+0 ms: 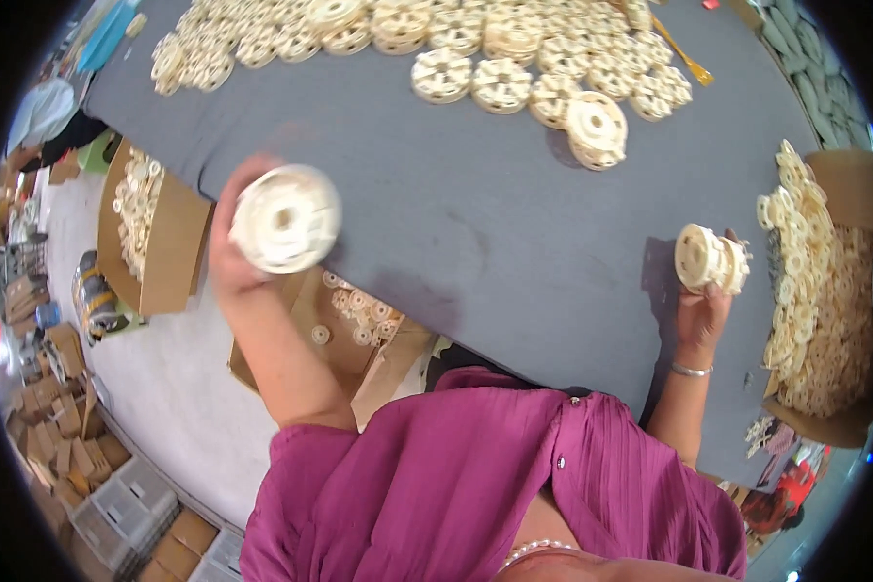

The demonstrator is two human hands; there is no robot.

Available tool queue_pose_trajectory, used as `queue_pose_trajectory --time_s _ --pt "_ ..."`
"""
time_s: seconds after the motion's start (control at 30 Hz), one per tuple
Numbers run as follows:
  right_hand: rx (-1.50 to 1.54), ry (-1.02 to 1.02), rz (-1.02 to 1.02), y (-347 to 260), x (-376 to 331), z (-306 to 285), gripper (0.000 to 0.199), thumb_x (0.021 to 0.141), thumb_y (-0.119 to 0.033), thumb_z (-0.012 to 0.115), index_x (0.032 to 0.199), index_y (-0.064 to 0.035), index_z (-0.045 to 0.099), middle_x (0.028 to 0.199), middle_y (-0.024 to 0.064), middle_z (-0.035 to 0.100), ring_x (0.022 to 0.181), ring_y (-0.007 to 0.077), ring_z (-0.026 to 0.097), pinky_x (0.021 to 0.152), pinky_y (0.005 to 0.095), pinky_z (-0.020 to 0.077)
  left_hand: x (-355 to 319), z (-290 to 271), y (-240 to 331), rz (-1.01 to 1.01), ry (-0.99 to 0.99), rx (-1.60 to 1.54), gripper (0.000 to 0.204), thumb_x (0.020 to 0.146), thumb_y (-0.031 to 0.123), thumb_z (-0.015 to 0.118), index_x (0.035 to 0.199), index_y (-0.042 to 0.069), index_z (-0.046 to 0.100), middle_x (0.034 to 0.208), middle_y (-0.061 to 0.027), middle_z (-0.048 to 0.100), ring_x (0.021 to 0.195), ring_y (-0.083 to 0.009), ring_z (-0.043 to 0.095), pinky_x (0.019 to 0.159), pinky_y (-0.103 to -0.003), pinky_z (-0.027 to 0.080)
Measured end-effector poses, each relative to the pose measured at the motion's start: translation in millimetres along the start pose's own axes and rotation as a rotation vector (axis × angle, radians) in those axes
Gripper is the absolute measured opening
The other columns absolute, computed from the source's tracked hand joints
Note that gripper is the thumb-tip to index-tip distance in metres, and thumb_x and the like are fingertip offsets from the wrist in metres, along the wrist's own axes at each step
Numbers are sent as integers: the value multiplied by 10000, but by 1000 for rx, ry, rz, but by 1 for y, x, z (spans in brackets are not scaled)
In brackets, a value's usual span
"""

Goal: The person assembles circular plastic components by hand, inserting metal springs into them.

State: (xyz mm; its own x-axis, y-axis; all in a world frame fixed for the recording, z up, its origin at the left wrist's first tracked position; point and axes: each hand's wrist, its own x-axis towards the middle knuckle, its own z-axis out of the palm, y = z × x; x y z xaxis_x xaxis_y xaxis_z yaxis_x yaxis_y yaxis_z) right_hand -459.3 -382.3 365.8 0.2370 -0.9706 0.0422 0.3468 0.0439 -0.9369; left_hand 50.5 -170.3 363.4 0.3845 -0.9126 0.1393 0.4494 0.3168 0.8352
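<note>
The broad grey table here [524, 223] has its far side crowded with cream-coloured, round, slotted plastic wheels [501, 85], packed close together, some seemingly stacked. Over to their right lies a slim amber-yellow tool [698, 72], and beyond it I see a small pinkish-red scrap [711, 4].
</note>
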Motion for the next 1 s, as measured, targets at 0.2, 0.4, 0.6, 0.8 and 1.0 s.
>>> queue_pose_trajectory --time_s 0.2,0.4,0.6,0.8,1.0 --pt "8 -78 57 -13 11 41 1055 722 -214 829 1538 -55 181 1422 137 444 1345 277 455 1133 396 404 -179 -171 -146 -260 612 -226 808 715 309 821 1388 40 462 1308 -128 586 1176 -294 606 920 -453 544" --pt "-82 -193 6 -23 7 99 1122 673 -346 862 1544 -95 201 1407 168 429 1309 302 457 1121 413 384 -185 -212 -318 -625 842 -167 479 875 309 702 1251 41 575 1081 -85 660 934 -242 650 747 -425 538" --pt "-174 -247 54 -2 -8 131 1196 588 -348 950 1508 -83 233 1327 174 473 1218 336 521 1055 443 446 -174 -222 -343 -549 1187 542 396 907 314 668 1177 33 600 1012 -83 661 854 -216 637 707 -395 530" --pt "-540 -866 -171 33 -15 192 944 607 -186 914 1381 -96 382 1230 203 544 1089 360 601 916 467 530 -138 -127 -199 -57 1249 450 351 966 320 605 1107 0 619 956 -104 665 758 -195 627 676 -339 522" --pt "-643 -1391 -425 51 -63 297 589 730 -72 778 1291 -133 608 1265 176 533 1156 365 574 932 438 521 -157 92 -20 -181 335 39 782 796 335 791 1414 19 430 1309 -133 554 1129 -229 591 913 -360 524"
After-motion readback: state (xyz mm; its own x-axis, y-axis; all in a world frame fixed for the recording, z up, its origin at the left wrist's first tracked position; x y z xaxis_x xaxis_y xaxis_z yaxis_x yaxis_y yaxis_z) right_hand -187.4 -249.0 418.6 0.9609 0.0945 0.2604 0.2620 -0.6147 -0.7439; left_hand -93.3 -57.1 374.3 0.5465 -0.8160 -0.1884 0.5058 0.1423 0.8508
